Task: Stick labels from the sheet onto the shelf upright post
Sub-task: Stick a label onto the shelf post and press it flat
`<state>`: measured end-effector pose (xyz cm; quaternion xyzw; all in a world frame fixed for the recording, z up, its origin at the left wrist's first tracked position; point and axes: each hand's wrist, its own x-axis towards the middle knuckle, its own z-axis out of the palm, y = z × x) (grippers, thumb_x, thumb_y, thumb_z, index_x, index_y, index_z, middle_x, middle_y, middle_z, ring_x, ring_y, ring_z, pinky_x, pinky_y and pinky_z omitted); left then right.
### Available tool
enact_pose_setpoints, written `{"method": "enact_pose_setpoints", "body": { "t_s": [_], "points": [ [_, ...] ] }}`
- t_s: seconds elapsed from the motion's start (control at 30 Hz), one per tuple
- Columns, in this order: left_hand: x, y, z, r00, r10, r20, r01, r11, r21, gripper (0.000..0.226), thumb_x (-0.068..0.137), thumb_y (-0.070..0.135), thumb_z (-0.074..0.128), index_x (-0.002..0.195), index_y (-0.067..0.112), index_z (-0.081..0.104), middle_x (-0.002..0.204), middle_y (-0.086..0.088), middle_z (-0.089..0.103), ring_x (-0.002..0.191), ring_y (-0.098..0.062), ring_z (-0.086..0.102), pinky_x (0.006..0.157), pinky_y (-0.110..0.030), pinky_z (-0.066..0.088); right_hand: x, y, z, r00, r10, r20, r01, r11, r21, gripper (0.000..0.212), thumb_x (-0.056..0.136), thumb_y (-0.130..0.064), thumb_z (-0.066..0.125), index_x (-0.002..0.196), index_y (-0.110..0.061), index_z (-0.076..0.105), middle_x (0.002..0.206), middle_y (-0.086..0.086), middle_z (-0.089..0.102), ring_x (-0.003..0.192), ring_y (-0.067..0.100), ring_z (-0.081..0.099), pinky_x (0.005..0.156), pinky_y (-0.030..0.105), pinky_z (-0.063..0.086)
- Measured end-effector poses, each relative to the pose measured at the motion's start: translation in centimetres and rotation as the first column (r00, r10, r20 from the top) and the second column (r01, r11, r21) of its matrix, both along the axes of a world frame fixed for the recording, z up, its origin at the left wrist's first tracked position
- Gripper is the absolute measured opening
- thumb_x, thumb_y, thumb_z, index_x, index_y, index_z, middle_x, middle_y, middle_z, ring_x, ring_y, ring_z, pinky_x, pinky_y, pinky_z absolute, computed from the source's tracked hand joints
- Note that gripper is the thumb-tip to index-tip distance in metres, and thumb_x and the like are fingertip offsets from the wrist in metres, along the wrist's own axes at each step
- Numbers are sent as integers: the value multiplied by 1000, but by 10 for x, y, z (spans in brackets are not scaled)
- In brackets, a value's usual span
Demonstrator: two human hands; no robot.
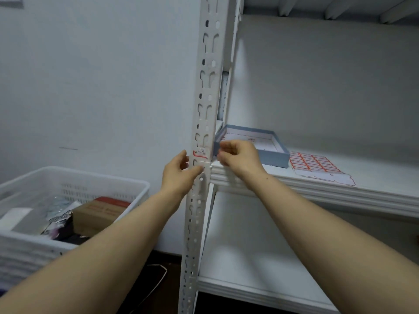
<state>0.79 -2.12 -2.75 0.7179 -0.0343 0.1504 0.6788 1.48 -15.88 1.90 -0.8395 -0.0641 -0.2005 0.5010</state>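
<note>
The white slotted shelf upright post (205, 91) runs up the middle of the view. A red-bordered label (200, 153) lies on its front face, just above the shelf edge. My left hand (178, 175) is at the post's left side, its thumb pressing the front face just below the label and its fingers straight beside the post. My right hand (238, 156) is at the post's right edge with curled fingers, pinching the label's end there. The label sheet (317, 165), with rows of red-bordered labels, lies flat on the shelf to the right.
A shallow blue box (269, 156) sits on the white shelf board (340, 193) behind my right hand. A white plastic crate (74, 177) holding a cardboard box and packets stands at the lower left. A lower shelf (249, 257) and a white wall are also in view.
</note>
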Motion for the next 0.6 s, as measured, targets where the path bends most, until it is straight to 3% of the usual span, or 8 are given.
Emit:
{"method": "enact_pose_setpoints", "body": {
  "t_s": [0.07, 0.13, 0.2, 0.27, 0.4, 0.6],
  "points": [
    [5, -1, -1, 999, -37, -5, 37, 999, -35, 60, 81, 14, 70, 137, 11, 47, 128, -2, 59, 115, -16, 57, 98, -27, 45, -1, 4, 1, 999, 40, -4, -40, 999, 30, 33, 86, 6, 54, 117, 0, 61, 110, 12, 67, 102, 22, 63, 99, 39, 48],
    [6, -4, -1, 997, -66, 27, 68, 995, -78, 41, 82, 11, 69, 121, 12, 60, 110, -3, 69, 99, -12, 64, 88, -23, 51, -2, 10, 2, 994, 112, -7, -112, 992, 59, 32, 85, 12, 49, 113, 1, 63, 105, 10, 68, 96, 18, 62, 95, 32, 49],
    [6, -9, 0, 996, -74, 56, 80, 989, -124, 28, 83, 8, 67, 110, 17, 65, 99, -1, 71, 86, -9, 65, 76, -17, 51, -2, 13, 0, 987, 159, -7, -158, 984, 83, 34, 85, 14, 47, 112, 1, 63, 101, 7, 67, 95, 16, 62, 93, 28, 49],
    [7, -13, -1, 995, -78, 67, 89, 981, -174, 25, 84, 8, 67, 103, 23, 65, 96, -1, 71, 86, -11, 66, 77, -21, 52, -2, 12, -2, 983, 183, 1, -182, 979, 91, 37, 85, 15, 45, 114, -1, 63, 100, 3, 66, 98, 15, 62, 95, 28, 48],
    [9, -17, -4, 994, -87, 69, 103, 957, -271, 26, 85, 6, 65, 105, 22, 66, 98, -1, 71, 92, -17, 66, 88, -31, 53, -2, 11, -4, 980, 197, 10, -197, 976, 92, 42, 86, 16, 42, 119, -2, 60, 102, -2, 63, 98, 10, 60, 95, 21, 45],
    [8, -24, -5, 994, -63, 87, 89, 936, -339, 32, 87, 4, 62, 117, 12, 63, 106, -6, 70, 97, -18, 66, 94, -34, 51, -1, 11, -6, 978, 208, 6, -207, 973, 97, 44, 87, 15, 41, 121, -6, 60, 103, -4, 64, 100, 8, 60, 94, 19, 45]
  ]
}}
